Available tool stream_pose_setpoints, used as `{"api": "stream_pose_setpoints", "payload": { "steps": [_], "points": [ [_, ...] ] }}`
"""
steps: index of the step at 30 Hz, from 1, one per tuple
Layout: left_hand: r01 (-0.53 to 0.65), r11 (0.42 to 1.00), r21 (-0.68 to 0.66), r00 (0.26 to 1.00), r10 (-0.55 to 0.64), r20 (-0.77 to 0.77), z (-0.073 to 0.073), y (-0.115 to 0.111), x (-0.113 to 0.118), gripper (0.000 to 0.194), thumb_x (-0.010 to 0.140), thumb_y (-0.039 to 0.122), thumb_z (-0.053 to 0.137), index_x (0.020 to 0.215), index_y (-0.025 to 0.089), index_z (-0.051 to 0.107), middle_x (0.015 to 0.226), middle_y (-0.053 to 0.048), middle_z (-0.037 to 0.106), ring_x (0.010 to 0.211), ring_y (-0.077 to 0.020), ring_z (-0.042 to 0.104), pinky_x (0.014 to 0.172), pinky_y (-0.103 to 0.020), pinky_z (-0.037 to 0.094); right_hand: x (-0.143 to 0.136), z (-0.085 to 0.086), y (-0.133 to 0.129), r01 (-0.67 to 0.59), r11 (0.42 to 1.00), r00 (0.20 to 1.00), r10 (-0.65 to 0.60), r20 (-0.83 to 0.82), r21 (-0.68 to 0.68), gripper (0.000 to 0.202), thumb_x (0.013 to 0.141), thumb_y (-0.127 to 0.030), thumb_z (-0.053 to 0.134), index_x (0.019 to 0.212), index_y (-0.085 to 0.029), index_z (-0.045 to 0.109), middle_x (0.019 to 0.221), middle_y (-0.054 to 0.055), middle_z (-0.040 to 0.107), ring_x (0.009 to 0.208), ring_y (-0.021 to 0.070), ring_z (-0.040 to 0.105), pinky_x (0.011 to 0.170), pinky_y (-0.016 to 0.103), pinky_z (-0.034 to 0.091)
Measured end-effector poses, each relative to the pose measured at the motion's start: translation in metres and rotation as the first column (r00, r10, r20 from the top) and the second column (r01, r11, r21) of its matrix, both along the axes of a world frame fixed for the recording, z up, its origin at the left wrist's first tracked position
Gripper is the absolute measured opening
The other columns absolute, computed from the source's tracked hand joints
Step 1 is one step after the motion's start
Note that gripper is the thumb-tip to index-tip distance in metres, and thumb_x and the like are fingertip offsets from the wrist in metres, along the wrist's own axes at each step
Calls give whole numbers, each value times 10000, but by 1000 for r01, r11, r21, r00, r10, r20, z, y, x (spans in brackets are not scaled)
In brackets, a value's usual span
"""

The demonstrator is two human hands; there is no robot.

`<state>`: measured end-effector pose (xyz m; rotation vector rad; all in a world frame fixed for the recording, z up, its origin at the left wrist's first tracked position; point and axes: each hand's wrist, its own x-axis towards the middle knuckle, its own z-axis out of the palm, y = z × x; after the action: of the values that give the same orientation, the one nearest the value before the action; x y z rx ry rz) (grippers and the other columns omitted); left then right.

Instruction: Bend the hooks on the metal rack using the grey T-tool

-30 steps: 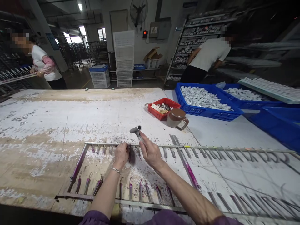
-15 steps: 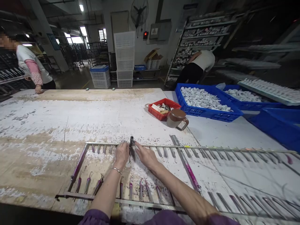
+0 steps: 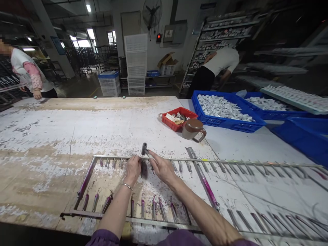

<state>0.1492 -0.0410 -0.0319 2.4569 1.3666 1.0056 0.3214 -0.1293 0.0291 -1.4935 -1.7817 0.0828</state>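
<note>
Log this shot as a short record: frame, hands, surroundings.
Metal frame: hooked rods along both long sides
Left hand: at the far rail, grip hidden
Right hand: holds a hammer, head near that rail
Beyond: red basket, lidded mug, blue crate of white pieces
Background: one person at left, another bent over by the shelving

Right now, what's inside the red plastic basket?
Pale flat pieces and darker bits lie in the red plastic basket; anything beneath is covered, and the mug hides one corner.
</note>
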Motion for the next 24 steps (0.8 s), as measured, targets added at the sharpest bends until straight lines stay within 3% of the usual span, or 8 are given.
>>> {"api": "stream_pose_setpoints", "payload": {
  "steps": [3,6,9,12,15,20,22,24],
  "points": [
    [37,999,-14,999,-37,14,2,-1,-1,194,913,46,511,907,187,644,873,-59,689,857,-210,633,779,-313,479,3,6,-1,65,985,994,-51,-94,157,477,1083,-373,337,1473,-171,525,1330,132,680,1073,223,721,909,315,578],
    [78,997,-11,996,-77,35,4,0,-3,177,916,64,522,915,192,644,874,-59,682,885,-216,634,807,-326,494,6,0,0,116,993,993,-116,-24,-6,478,1072,-388,346,1432,-171,574,1026,116,779,812,223,751,720,306,587],
    [130,991,-19,990,-129,52,5,2,-4,167,901,68,544,912,197,648,878,-55,678,899,-214,637,817,-329,509,11,4,-2,111,972,994,-113,1,-206,449,1064,-401,373,1372,-202,633,691,32,732,587,199,686,576,272,521],
    [147,988,-39,986,-144,83,6,5,-5,221,858,27,556,946,202,659,915,-49,689,919,-208,646,833,-329,520,14,16,-7,117,989,982,-129,-140,-87,469,1069,-411,359,1429,-202,575,808,43,756,622,182,682,612,267,519],
    [143,989,-44,986,-139,87,7,6,-5,227,847,23,563,941,203,662,914,-45,694,926,-211,650,841,-333,522,12,13,-9,135,989,975,-122,-187,57,501,1068,-403,332,1462,-168,533,1008,107,764,702,186,698,666,281,541],
    [124,991,-51,989,-120,84,8,5,-4,169,856,57,587,897,204,660,875,-41,691,895,-208,652,816,-322,521,9,4,-7,64,978,998,-63,8,-199,475,1057,-412,351,1385,-203,624,708,37,730,552,182,646,550,264,489],
    [132,989,-59,988,-127,83,9,5,-5,186,846,42,580,895,203,661,877,-38,693,897,-205,650,826,-320,518,12,12,-9,93,983,993,-102,-51,-156,474,1067,-415,354,1411,-204,603,703,25,726,555,178,647,578,266,493],
    [137,988,-72,988,-132,79,11,5,-5,204,833,29,576,898,202,663,886,-37,696,908,-206,648,839,-321,514,14,18,-11,124,992,981,-126,-145,-24,488,1076,-420,347,1451,-188,557,804,44,753,584,172,658,621,273,512]
  ]
}}
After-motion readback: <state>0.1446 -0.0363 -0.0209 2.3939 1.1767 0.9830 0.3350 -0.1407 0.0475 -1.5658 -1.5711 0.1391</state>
